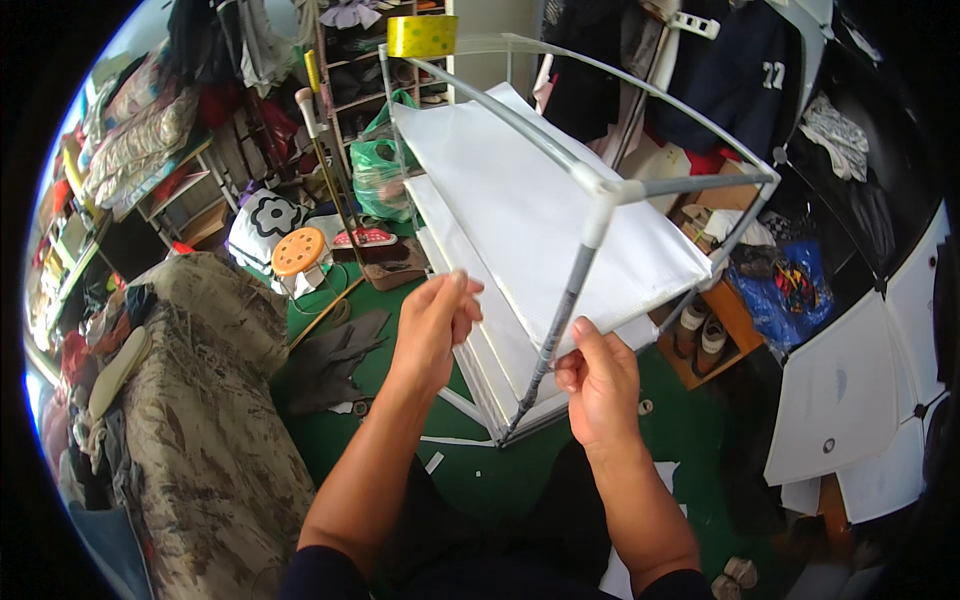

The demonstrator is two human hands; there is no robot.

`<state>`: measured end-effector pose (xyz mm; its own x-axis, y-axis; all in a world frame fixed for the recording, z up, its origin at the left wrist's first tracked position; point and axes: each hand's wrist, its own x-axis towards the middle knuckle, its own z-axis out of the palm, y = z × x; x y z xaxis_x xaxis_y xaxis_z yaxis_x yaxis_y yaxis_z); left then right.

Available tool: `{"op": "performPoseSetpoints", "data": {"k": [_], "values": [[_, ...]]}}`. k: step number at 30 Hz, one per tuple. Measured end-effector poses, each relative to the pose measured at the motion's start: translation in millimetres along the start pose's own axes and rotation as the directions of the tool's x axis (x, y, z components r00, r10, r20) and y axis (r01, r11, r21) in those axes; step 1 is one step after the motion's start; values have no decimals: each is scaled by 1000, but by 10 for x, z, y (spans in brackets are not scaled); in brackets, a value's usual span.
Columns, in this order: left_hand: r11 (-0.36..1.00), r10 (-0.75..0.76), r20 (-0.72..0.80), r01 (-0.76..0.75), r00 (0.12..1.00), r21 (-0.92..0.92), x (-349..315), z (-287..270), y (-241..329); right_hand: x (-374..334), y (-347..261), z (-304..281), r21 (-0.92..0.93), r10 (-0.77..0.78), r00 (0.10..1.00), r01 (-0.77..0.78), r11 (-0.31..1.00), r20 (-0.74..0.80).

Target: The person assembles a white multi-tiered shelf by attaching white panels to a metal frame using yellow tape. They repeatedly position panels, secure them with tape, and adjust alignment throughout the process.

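Observation:
In front of me stands a frame of grey tubes [572,285] with white corner joints [598,205]. White sheets [540,200] lie across it as sloping panels. My left hand [432,325] is raised left of the near upright tube, its fingers curled in and pressed together. My right hand [603,380] is just right of that tube, by the lower edge of the white sheet, thumb and fingers pinched. Whatever either hand holds, if anything, is too small or hidden to make out. A yellow tape roll [422,36] rests on the frame's far left corner.
An orange round stool [299,251] and a green plastic bag [381,178] are beyond the frame. At left is a camouflage-patterned cover [215,400]. Shoes [710,338] stand on a wooden board at right, near white panels [840,400]. Scraps lie on the green floor [470,490].

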<state>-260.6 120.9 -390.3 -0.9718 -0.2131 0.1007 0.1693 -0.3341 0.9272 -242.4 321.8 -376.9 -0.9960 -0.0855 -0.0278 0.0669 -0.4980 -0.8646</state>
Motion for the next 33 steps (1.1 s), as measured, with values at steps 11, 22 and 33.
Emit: {"op": "performPoseSetpoints", "data": {"k": [11, 22, 33], "values": [[942, -161, 69, 174, 985, -286, 755, 199, 31, 32, -162, -275, 94, 10, 1000, -11, 996, 11], [959, -173, 201, 211, 964, -189, 429, 770, -81, 505, -781, -1244, 124, 50, 992, -64, 990, 114], [963, -180, 225, 218, 958, -158, 309, 996, -208, 749, -996, -1532, 89, 5, 998, 0, 996, -58]]}}
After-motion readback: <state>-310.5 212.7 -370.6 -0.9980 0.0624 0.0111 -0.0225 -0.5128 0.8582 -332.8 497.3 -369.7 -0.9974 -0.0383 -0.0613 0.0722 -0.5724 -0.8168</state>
